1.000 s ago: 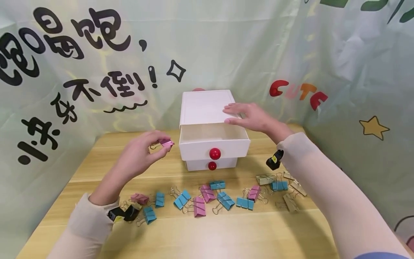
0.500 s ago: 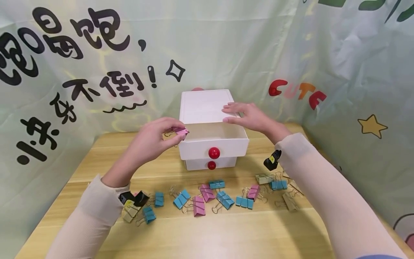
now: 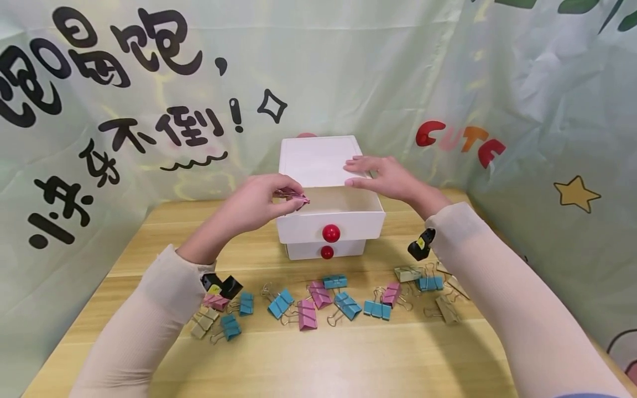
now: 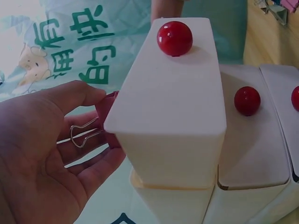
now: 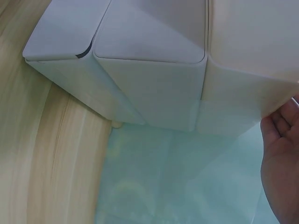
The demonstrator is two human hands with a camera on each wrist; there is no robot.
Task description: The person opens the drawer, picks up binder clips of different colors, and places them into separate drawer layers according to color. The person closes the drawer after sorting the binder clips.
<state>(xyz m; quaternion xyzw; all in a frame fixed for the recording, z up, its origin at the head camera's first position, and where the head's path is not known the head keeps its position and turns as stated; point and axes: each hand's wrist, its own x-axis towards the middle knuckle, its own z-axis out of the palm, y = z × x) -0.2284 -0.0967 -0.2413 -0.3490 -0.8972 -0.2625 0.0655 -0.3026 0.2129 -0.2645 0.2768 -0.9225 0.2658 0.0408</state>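
A white box with drawers (image 3: 318, 157) stands towards the back of the table, its top drawer (image 3: 303, 228) pulled out. My left hand (image 3: 251, 205) pinches a pink binder clip (image 3: 292, 194) at the left side of that drawer opening. In the left wrist view, the clip (image 4: 103, 108) sits between thumb and fingers beside the drawer front, partly hidden by it; its wire handles point back towards the palm. My right hand (image 3: 385, 176) rests on the box's top right front edge with fingers extended. In the right wrist view only part of this hand (image 5: 282, 158) shows.
Blue binder clips (image 3: 346, 305), pink binder clips (image 3: 307, 315) and cream binder clips (image 3: 447, 310) lie in a row across the wooden table (image 3: 318, 365) before the box. Red knobs (image 3: 330, 232) jut from the drawer fronts. A printed cloth (image 3: 348, 72) hangs behind.
My left hand has moved right and slightly away from me, carrying the pink binder clip from beside the box to the drawer opening. My right hand has stayed on the box.
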